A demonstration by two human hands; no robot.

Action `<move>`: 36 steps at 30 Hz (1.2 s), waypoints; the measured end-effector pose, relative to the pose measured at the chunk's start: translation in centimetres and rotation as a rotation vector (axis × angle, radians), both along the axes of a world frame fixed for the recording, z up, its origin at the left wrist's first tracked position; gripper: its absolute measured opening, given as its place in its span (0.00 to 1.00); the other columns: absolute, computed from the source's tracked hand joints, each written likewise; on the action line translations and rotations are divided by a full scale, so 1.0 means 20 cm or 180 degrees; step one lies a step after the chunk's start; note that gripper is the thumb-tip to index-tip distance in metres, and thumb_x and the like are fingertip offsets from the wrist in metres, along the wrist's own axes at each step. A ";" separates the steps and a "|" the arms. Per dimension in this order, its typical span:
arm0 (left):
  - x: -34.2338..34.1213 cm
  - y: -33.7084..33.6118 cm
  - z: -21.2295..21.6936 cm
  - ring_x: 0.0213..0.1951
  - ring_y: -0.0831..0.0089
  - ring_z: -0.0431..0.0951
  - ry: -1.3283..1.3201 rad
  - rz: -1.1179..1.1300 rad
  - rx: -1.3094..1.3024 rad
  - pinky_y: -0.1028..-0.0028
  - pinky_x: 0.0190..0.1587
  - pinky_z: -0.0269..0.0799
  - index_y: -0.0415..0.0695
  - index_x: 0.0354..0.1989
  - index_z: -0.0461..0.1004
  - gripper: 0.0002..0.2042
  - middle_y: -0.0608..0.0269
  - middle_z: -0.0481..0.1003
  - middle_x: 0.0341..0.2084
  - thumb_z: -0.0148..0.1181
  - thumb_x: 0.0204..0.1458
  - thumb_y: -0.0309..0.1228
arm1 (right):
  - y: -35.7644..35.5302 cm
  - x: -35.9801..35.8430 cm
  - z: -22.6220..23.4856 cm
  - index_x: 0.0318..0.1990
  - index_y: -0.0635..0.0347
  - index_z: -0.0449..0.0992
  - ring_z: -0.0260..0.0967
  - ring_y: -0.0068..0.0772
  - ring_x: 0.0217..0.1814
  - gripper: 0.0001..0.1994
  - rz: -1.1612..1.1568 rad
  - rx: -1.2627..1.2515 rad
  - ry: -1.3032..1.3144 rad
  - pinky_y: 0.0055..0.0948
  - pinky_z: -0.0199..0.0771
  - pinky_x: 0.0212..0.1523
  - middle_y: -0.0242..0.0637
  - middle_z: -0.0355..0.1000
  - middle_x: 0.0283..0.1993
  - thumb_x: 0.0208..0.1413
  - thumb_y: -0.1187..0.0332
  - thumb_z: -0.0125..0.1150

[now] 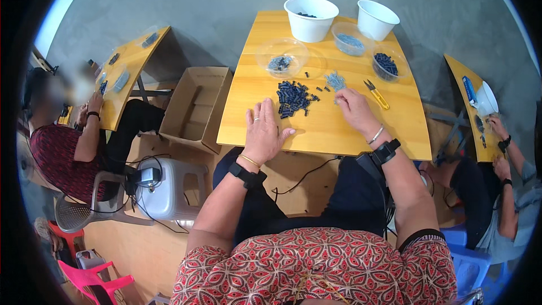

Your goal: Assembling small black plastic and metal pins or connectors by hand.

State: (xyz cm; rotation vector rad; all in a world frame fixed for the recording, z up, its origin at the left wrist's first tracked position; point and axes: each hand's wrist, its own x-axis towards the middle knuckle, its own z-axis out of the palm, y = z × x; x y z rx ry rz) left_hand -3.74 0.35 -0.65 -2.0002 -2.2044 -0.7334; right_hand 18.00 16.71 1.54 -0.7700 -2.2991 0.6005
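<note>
My left hand (263, 136) lies flat on the wooden table with its fingers stretched out, just beside a pile of small dark blue cylindrical pieces (292, 99). Thumb and fingers of my right hand (359, 114) are pinched together on the tabletop; whatever is between them is too small to make out. Just beyond that hand is a small heap of thin light grey pieces (335, 81). A few loose dark pieces (319, 88) are scattered between the two heaps. To the right of the grey heap rests a pair of yellow-handled snips (377, 95), blades pointing away from me.
Along the far side of the table (237, 118) stand two white tubs (312, 28) and several clear plastic bowls (263, 62) of small pieces. An open cardboard box (176, 121) sits on the floor at left. Co-workers (68, 152) sit at tables on both sides.
</note>
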 end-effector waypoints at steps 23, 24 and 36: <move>0.02 0.03 0.03 0.58 0.50 0.55 0.0055 0.0156 0.0048 0.54 0.59 0.45 0.28 0.57 0.51 0.41 0.41 0.58 0.55 0.54 0.46 0.53 | -0.02 -0.01 0.20 0.34 0.66 0.65 0.66 0.55 0.38 0.06 -0.0700 0.0904 -0.0613 0.43 0.67 0.38 0.52 0.66 0.33 0.48 0.76 0.49; 0.02 0.03 0.03 0.58 0.50 0.55 0.0053 0.0137 0.0045 0.54 0.59 0.45 0.28 0.57 0.51 0.41 0.41 0.58 0.55 0.54 0.46 0.53 | -0.05 -0.01 0.28 0.34 0.65 0.65 0.65 0.54 0.38 0.06 -0.0617 0.1066 -0.0321 0.43 0.66 0.38 0.51 0.66 0.33 0.48 0.76 0.50; 0.02 0.03 0.03 0.59 0.49 0.53 0.0161 0.0123 -0.0073 0.54 0.60 0.44 0.29 0.58 0.49 0.41 0.42 0.56 0.57 0.52 0.48 0.53 | 0.06 0.19 -0.09 0.35 0.65 0.70 0.66 0.30 0.30 0.05 -0.0789 -0.0546 0.0521 0.26 0.66 0.32 0.38 0.69 0.28 0.51 0.76 0.53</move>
